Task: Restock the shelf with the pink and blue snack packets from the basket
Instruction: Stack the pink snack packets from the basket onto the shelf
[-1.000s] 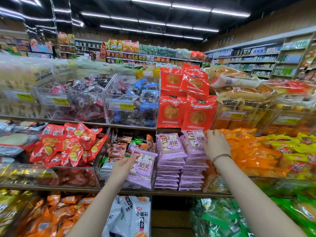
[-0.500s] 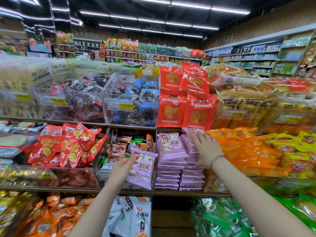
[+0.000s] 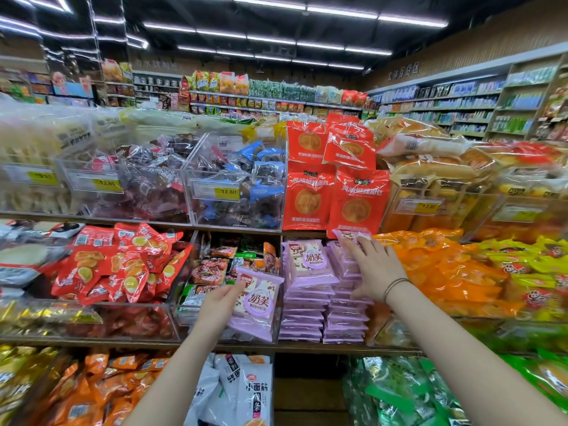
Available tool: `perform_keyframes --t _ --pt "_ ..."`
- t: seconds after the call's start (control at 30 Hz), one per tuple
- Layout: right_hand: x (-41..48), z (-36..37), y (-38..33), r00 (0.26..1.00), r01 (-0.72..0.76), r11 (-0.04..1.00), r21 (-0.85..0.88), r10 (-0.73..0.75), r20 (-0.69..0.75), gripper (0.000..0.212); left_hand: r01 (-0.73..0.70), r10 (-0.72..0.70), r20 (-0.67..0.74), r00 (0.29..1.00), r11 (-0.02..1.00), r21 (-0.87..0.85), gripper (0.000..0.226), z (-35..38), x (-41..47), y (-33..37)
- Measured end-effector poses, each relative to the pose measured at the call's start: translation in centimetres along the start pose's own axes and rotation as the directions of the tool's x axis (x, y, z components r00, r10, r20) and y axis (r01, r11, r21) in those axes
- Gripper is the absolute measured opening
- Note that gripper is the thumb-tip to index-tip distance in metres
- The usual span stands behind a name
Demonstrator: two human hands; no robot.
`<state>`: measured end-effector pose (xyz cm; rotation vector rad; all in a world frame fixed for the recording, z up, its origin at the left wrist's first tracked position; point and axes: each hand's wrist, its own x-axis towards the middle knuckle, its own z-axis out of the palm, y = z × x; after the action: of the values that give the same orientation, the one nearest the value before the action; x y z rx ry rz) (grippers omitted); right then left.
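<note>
My left hand (image 3: 218, 305) grips a pink snack packet (image 3: 258, 305) by its left edge and holds it tilted in front of the middle shelf. Two stacks of the same pink packets fill the shelf just to its right, the left stack (image 3: 307, 262) and the right stack (image 3: 345, 321). My right hand (image 3: 376, 272) lies flat on the right stack, fingers spread and straight on the top packet (image 3: 350, 236), thumb against the stack's side. No blue packets and no basket are in view.
Red bread packets (image 3: 356, 198) stand right above the pink stacks. Orange packets (image 3: 445, 265) crowd the right side. A clear bin of mixed snacks (image 3: 215, 272) sits behind my left hand. The shelf edge (image 3: 307, 347) runs below, over white bags (image 3: 246, 392).
My right hand has laid the pink packet it held upright down flat onto the right stack and now rests on it. The left hand and its packet have barely moved.
</note>
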<state>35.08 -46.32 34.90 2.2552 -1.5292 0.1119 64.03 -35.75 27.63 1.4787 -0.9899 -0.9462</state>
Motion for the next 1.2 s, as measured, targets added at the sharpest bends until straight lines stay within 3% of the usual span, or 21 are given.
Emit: perform_keyframes --t 0.17,0.23,0.3,0.4,0.5,0.57,0.63,0.67,0.73,0.8,0.87,0.93,1.03,1.1,1.2 --pt "-1.3 -1.3 0.0 1.0 0.008 0.993 0.12 -0.012 0.026 0.118 0.021 -0.021 0.008 1.0 0.999 -0.044 0.013 0.1 -0.3 0.4" --pt "-1.9 -2.5 -0.3 0.998 0.047 0.985 0.165 -0.053 0.031 0.108 0.07 -0.069 0.006 0.998 0.994 -0.089 0.024 0.0 -0.6 0.7" --pt "-2.9 -3.7 -1.3 0.992 0.124 0.96 0.249 -0.113 -0.058 0.095 0.129 -0.135 -0.022 0.991 0.974 -0.185 0.048 0.3 -1.0 1.1" --pt "-5.1 -5.7 -4.6 0.95 0.311 0.831 0.461 -0.253 -0.184 0.086 0.148 -0.161 -0.023 0.987 0.949 -0.28 0.048 1.6 -1.7 2.8" --pt "-6.0 -6.4 -8.1 0.881 0.474 0.795 0.379 -0.426 -0.208 0.089 0.104 -0.091 0.055 0.994 0.943 -0.317 0.05 4.3 -2.4 5.3" --pt "-5.6 -6.4 -8.7 0.886 0.461 0.82 0.338 -0.411 -0.212 0.08 0.061 -0.011 0.127 0.992 0.915 -0.4 0.044 5.8 -2.6 6.7" --pt "-4.9 -6.4 -7.8 0.917 0.397 0.798 0.454 -0.324 -0.232 0.07 0.023 0.035 0.123 0.992 0.896 -0.443 0.049 6.4 -2.6 7.5" --pt "-4.4 -6.3 -7.1 0.926 0.373 0.776 0.508 -0.279 -0.255 0.07 -0.051 0.085 0.074 0.994 0.925 -0.375 0.052 6.4 -2.3 7.3" --pt "-3.1 -5.9 -5.6 0.925 0.352 0.789 0.505 -0.209 -0.317 0.069 -0.302 0.302 0.001 0.953 0.953 0.001 0.049 6.3 -1.5 6.3" --pt "-1.4 -5.6 -4.6 0.922 0.322 0.849 0.42 -0.181 -0.342 0.066 -0.456 0.464 0.081 0.882 0.799 0.392 0.041 6.6 -0.5 4.3" --pt "-0.1 -5.0 -4.4 0.936 0.296 0.893 0.34 -0.199 -0.29 0.064 -0.434 0.427 0.167 0.889 0.663 0.61 0.055 7.5 0.1 2.3" --pt "0.9 -4.0 -4.5 0.961 0.271 0.912 0.309 -0.24 -0.136 0.059 -0.394 0.43 0.142 0.892 0.58 0.713 0.058 8.5 0.5 1.0" --pt "1.7 -3.7 -4.8 0.956 0.23 0.914 0.333 -0.277 0.1 0.063 -0.356 0.456 0.051 0.888 0.615 0.703 0.042 8.8 1.5 1.0" --pt "2.2 -3.9 -4.8 0.945 0.261 0.929 0.263 -0.302 0.127 0.069 -0.335 0.452 0.048 0.891 0.581 0.742 0.038 8.6 2.0 1.3" --pt "2.7 -4.0 -4.7 0.943 0.26 0.925 0.277 -0.305 0.131 0.062 -0.35 0.449 0.096 0.888 0.528 0.774 0.048 8.4 2.0 1.0"
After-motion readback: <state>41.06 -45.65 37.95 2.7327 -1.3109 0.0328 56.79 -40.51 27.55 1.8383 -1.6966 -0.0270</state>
